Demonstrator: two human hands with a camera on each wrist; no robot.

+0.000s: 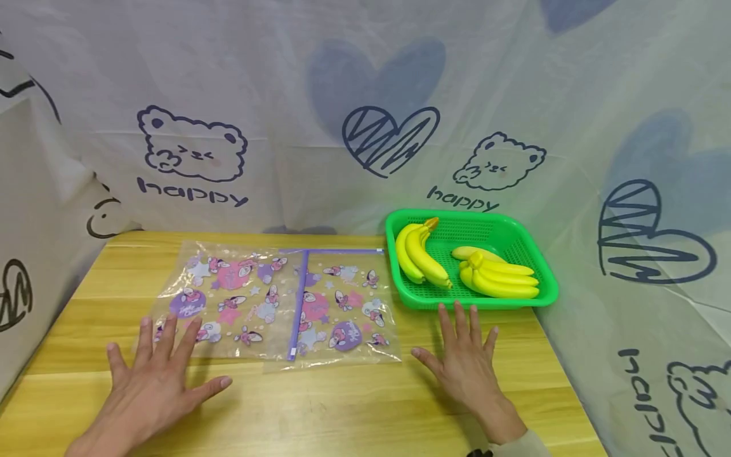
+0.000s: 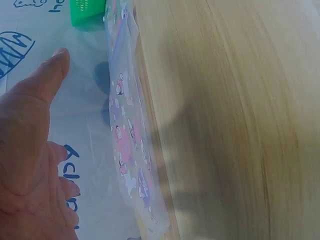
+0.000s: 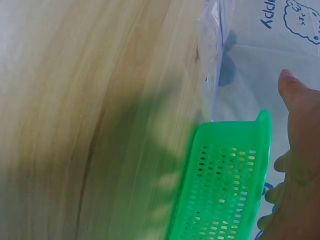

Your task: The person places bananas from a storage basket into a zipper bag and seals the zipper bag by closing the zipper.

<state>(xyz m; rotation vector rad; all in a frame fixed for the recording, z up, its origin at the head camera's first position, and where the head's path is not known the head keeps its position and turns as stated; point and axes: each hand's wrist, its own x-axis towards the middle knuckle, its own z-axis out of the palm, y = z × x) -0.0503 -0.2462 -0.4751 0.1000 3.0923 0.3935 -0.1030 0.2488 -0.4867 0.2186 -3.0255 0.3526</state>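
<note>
My left hand is spread with straight fingers near the front left of two clear printed zip bags, holding nothing. The left bag and the right bag lie flat, side by side, with purple zip strips. My right hand, also spread and holding nothing, is just in front of a green plastic basket. Inside it, one bunch of bananas lies at the left and another bunch at the right. In the right wrist view the hand appears apart from the basket.
The wooden table carries the bags and basket. Behind it hangs a pale cloth printed with hearts and bears, which also runs along the left and right sides. The basket stands near the back right edge of the table.
</note>
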